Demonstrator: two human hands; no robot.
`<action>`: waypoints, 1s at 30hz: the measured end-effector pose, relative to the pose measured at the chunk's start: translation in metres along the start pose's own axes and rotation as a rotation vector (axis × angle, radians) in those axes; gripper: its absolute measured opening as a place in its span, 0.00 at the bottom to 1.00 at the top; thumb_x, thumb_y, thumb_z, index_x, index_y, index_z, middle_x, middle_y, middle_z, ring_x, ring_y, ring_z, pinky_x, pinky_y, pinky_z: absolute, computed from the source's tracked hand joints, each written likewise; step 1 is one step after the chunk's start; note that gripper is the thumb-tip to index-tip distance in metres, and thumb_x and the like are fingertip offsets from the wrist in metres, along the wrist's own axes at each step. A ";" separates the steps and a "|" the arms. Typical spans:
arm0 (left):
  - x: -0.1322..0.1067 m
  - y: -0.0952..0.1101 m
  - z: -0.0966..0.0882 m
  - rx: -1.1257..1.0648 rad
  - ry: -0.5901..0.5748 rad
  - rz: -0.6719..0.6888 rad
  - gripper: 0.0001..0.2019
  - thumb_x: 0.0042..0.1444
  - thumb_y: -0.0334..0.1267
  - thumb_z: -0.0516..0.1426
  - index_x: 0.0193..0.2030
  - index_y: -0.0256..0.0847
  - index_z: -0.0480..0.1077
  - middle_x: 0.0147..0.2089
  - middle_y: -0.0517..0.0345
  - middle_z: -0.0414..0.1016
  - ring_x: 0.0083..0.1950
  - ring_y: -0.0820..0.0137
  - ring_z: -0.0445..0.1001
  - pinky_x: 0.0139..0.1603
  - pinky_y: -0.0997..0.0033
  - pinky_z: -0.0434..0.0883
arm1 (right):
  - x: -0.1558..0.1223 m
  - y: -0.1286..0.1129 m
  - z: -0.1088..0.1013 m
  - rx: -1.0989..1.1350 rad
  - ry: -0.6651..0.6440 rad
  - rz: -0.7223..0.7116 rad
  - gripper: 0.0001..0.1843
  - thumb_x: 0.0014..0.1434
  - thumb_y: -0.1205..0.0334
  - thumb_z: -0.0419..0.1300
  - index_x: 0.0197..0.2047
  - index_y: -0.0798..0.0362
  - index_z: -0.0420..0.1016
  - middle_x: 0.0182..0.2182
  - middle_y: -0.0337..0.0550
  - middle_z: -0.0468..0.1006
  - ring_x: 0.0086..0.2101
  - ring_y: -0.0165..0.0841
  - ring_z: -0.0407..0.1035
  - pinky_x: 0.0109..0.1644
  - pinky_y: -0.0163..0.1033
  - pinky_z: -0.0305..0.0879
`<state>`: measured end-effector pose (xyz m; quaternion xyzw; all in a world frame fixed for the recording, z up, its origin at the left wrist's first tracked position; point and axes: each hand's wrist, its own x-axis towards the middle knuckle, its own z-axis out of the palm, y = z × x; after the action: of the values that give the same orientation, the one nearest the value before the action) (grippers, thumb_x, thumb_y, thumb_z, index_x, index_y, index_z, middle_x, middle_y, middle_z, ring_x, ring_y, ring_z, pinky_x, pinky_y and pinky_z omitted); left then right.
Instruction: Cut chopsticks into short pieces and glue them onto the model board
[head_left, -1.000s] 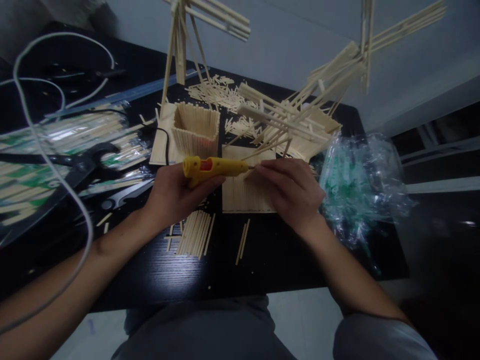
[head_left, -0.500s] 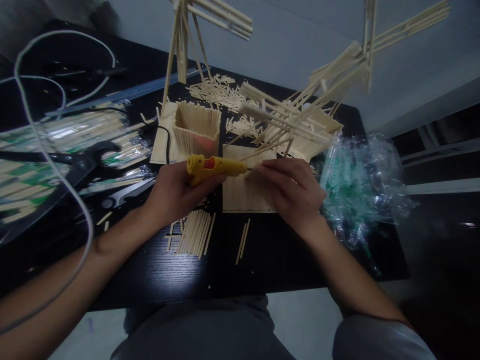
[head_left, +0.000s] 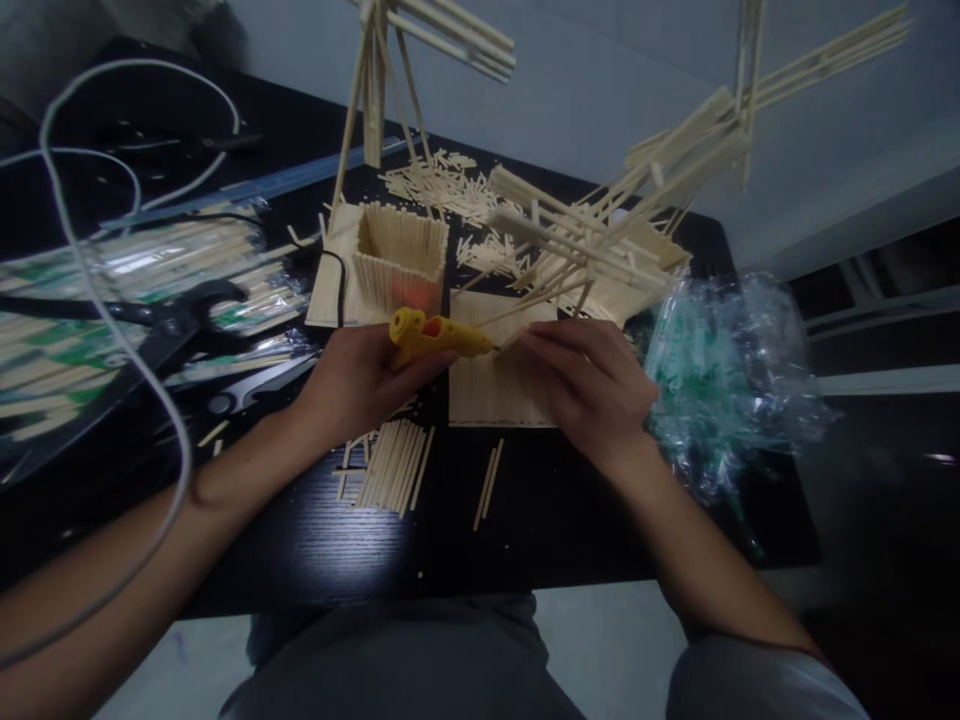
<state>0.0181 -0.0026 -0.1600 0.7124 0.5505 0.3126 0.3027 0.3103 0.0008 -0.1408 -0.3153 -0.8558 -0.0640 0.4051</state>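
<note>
Glue gun (head_left: 435, 338) sits clasped in left hand (head_left: 360, 385), nozzle toward right hand (head_left: 592, 385).

Glue gun (head_left: 435, 338) grip hidden in left hand (head_left: 360, 385), white cable (head_left: 112, 300) cut off at left edge

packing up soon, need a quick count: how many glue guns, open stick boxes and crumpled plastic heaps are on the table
glue gun, in the left hand: 1
open stick box: 1
crumpled plastic heap: 1
total: 3

Head view, looking down, close over table (head_left: 315, 545)
</note>
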 end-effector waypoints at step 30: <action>-0.003 0.009 -0.002 -0.062 0.016 -0.014 0.23 0.64 0.60 0.64 0.31 0.42 0.77 0.21 0.66 0.64 0.23 0.74 0.59 0.26 0.69 0.54 | 0.000 -0.002 -0.001 -0.020 -0.013 0.018 0.19 0.74 0.73 0.67 0.63 0.45 0.86 0.51 0.48 0.92 0.49 0.43 0.87 0.54 0.52 0.83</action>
<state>0.0214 -0.0067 -0.1524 0.6963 0.5481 0.3330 0.3223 0.3096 -0.0010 -0.1395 -0.3276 -0.8547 -0.0666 0.3971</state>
